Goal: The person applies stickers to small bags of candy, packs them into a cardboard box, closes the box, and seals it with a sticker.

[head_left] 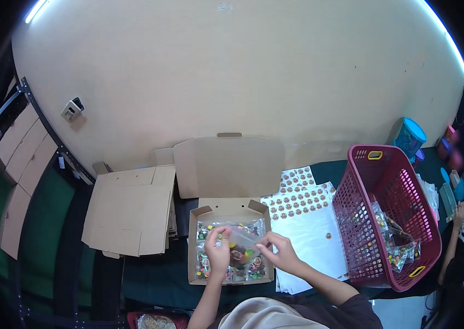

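Observation:
Above an open cardboard box (192, 257), a clear plastic bag (241, 248) of colourful pieces with a round sticker hangs between my two hands. My left hand (218, 253) is closed on the bag's left edge. The fingers of my right hand (277, 251) pinch its upper right corner. Several similar bags (255, 268) lie in the box below, partly hidden by my hands and the held bag. The lid (229, 167) of the box stands raised against the wall.
Flat cardboard boxes (127, 211) are stacked at the left. Sticker sheets (311, 241) lie to the right, beside a maroon basket (357, 219) holding more bags. A blue-lidded container (410, 134) stands behind it. Another person's hand (459, 214) shows at the far right.

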Demonstrator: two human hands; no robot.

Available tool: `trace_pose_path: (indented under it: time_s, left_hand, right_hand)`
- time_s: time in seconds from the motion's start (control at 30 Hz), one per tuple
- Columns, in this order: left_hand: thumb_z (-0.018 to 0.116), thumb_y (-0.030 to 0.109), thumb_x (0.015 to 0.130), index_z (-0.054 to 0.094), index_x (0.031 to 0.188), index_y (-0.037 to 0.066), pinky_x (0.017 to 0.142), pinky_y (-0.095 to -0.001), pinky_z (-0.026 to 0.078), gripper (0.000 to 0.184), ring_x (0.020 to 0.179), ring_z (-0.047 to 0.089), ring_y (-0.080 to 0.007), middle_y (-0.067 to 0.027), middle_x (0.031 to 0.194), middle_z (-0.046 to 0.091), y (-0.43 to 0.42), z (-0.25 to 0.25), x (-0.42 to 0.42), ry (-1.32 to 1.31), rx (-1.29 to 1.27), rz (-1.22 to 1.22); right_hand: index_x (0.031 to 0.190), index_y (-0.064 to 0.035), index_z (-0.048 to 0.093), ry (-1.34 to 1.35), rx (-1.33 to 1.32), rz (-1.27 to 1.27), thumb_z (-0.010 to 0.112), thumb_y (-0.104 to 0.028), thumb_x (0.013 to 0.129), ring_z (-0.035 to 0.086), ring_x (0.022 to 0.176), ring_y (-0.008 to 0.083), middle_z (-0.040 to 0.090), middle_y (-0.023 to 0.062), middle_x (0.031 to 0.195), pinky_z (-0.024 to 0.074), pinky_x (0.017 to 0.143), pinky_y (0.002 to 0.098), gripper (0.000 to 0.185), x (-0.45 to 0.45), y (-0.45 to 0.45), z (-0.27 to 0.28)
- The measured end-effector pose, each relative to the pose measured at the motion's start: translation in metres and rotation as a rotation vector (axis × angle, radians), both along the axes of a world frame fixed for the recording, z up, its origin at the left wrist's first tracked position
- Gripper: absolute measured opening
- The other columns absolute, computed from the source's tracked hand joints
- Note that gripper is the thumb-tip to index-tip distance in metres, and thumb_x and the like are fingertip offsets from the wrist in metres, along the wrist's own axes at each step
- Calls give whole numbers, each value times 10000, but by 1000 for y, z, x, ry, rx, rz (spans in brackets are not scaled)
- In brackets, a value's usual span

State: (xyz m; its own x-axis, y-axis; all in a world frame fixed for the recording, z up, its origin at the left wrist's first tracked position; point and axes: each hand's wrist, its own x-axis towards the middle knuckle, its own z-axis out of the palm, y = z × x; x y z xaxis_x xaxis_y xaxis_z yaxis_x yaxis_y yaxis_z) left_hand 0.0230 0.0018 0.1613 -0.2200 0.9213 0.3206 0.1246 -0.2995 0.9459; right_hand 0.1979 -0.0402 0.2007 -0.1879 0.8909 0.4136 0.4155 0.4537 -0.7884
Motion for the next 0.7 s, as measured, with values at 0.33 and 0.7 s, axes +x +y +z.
trace_pose_path:
  time_s: [0.33, 0.7]
  left_hand:
    - [622, 153, 781, 555, 1039, 24, 879, -308, 389, 295, 940, 561, -197, -114, 1030, 585, -27, 22, 42, 41, 68, -246]
    - [601, 68, 743, 629, 797, 50, 866, -379, 376, 63, 814, 561, -229, -73, 760, 597, -10, 14, 21, 315, 186, -234]
  right_hand:
    - [941, 20, 579, 311, -3, -76, 507, -116, 855, 584, 816, 194, 592, 120, 856, 455, 700, 277, 176, -14, 10, -20]
    - [740, -85, 555, -414, 284, -107, 638, -199, 709, 485, 802, 207, 520, 37, 781, 307, 740, 348, 144, -2, 19, 2]
